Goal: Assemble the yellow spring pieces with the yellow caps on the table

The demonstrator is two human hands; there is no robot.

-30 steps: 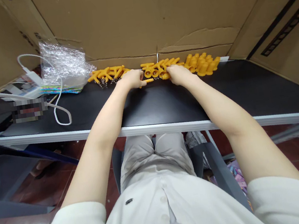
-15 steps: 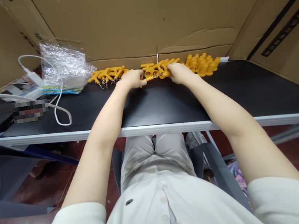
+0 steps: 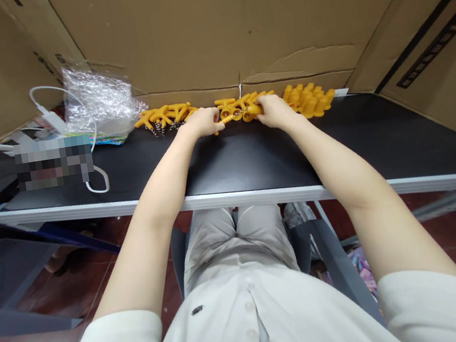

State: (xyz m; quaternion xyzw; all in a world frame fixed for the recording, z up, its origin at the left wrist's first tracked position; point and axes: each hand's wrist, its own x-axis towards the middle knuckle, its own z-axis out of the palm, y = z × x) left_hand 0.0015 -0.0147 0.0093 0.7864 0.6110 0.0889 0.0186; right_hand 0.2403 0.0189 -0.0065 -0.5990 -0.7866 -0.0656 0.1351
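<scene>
My left hand [image 3: 203, 122] is closed around a yellow T-handled corkscrew [image 3: 227, 118], whose metal spiral points right. In my right hand [image 3: 273, 110], the fingers grip a yellow hollow sleeve [image 3: 254, 111] close to the spiral's tip. Whether the tip is inside the sleeve I cannot tell. Just behind both hands lie several yellow pieces with round openings [image 3: 224, 103]. Left of my left hand, a row of yellow corkscrews [image 3: 163, 114] rests with metal spirals toward me. Several yellow sleeves [image 3: 309, 99] are bunched to the right of my right hand.
Cardboard walls [image 3: 190, 33] enclose the back and sides of the black table [image 3: 248, 162]. Clear plastic wrapping [image 3: 97, 99] lies at the back left over colourful sheets. A white cable [image 3: 101, 179] loops near it. A metal rail [image 3: 249, 195] edges the table's front.
The corkscrew's spiral and the sleeve have tilted slightly and shifted a little between my hands. Both hands keep their grip in nearly the same place.
</scene>
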